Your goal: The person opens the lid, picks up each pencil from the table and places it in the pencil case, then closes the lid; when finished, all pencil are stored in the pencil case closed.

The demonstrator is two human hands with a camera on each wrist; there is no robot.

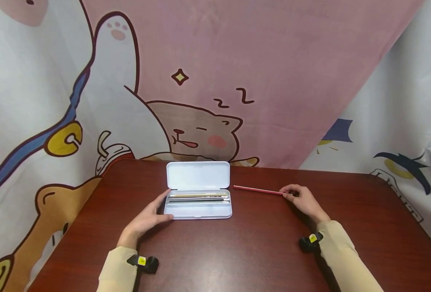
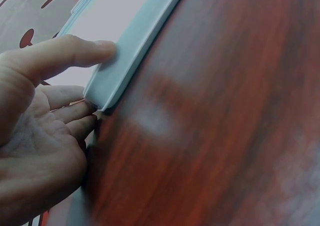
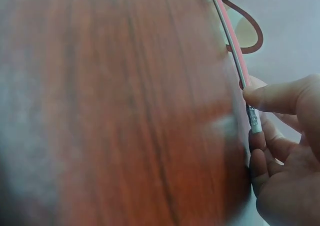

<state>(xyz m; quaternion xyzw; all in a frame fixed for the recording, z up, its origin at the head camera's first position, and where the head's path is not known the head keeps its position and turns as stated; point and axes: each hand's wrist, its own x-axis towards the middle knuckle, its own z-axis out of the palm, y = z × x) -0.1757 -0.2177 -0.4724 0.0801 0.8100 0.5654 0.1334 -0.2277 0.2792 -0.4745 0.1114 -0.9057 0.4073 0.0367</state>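
A white pencil case [image 1: 197,211] stands on the table with its lid [image 1: 198,175] raised at the back. Several pencils [image 1: 197,198] lie side by side in its rear part. My left hand [image 1: 147,219] holds the case's left end. In the left wrist view its thumb [image 2: 82,50] lies over the rim of the case [image 2: 117,70], with the fingers against the end. To the right of the case, my right hand [image 1: 304,201] pinches a red pencil [image 1: 258,189] near its eraser end. The pencil's far end points left toward the case; a white eraser [image 3: 256,125] shows in the right wrist view.
The dark red-brown wooden table [image 1: 208,251] reaches back to a hanging cloth [image 1: 274,81] printed with cartoon animals. Black wrist cameras sit on both wrists, the left one [image 1: 149,264] and the right one [image 1: 308,244].
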